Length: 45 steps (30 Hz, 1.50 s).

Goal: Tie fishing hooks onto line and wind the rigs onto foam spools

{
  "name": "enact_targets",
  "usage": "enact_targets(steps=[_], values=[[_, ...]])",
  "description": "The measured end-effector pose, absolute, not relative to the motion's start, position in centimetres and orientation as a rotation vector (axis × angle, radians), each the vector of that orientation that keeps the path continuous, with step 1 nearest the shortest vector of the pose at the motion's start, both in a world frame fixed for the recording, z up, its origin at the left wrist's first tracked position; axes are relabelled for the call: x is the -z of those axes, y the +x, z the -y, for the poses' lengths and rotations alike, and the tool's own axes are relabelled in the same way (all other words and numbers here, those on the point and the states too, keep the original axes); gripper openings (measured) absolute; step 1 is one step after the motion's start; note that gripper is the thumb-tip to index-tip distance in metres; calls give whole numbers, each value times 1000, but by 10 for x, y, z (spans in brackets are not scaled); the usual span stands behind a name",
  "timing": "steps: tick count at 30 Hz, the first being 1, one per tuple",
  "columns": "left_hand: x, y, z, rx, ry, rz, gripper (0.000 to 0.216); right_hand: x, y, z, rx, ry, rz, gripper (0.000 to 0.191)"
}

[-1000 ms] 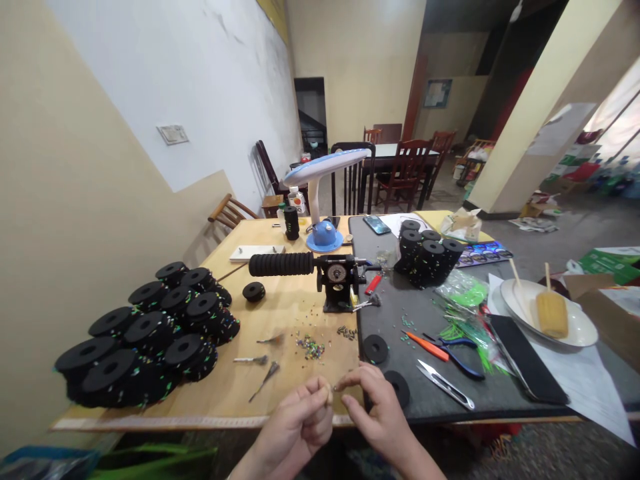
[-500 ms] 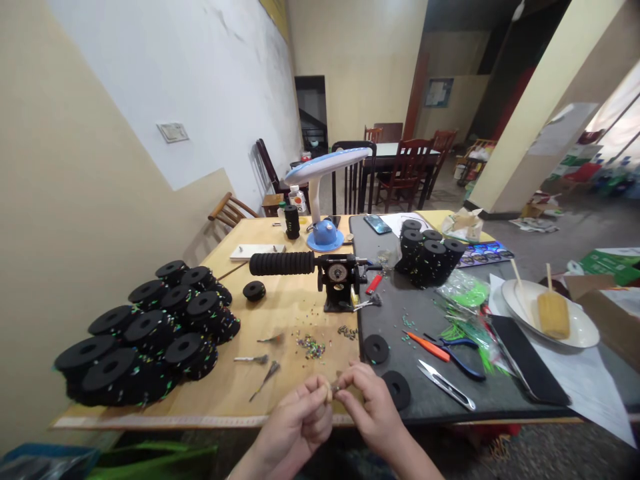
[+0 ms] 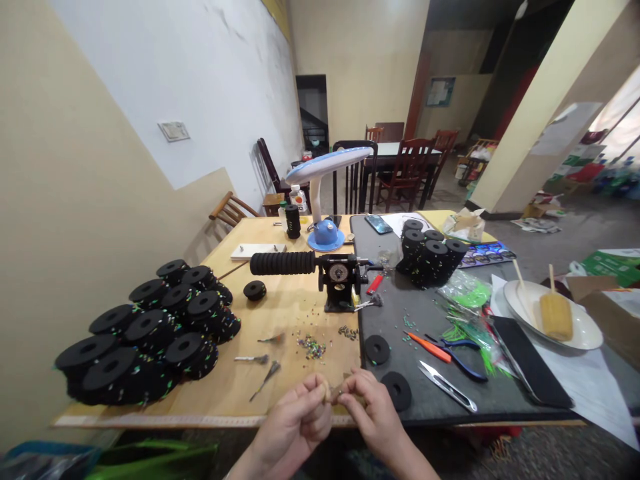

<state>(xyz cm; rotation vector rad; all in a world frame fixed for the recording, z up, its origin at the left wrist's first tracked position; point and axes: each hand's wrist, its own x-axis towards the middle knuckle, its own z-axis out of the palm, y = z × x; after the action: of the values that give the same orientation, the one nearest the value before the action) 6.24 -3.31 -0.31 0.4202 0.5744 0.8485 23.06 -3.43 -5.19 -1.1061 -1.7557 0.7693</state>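
One tiny piece, too small to identify, sits over the near edge of the bench: your right hand pinches it, your left hand is pinched closed, contents hidden; work on it looks unfinished. Beyond, apparently left to use: loose beads, two foam rings; apparently done: colour-flecked stacks, far left.

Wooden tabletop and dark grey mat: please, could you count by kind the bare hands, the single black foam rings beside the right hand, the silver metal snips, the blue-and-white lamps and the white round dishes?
Bare hands, left hand and right hand: 2
Single black foam rings: 2
Silver metal snips: 1
Blue-and-white lamp: 1
White round dish: 1
Total: 7
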Motion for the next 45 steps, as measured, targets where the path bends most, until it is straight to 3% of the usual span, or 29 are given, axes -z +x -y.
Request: enact_targets(steps=[7,11,15,20,45], values=[[1,65,33,-834,429,-613,37,60,234,37,-782,-1131,1761,18],[1,65,35,-796,502,-641,37,47,236,40,-795,-1098,1774,7],[2,65,36,-801,605,-738,37,32,235,41,-791,-1057,1792,14],[1,65,38,-820,675,-814,41,27,230,39,-729,-1035,1801,10],[3,62,38,-831,588,-742,39,45,227,37,-830,-1049,1696,13]])
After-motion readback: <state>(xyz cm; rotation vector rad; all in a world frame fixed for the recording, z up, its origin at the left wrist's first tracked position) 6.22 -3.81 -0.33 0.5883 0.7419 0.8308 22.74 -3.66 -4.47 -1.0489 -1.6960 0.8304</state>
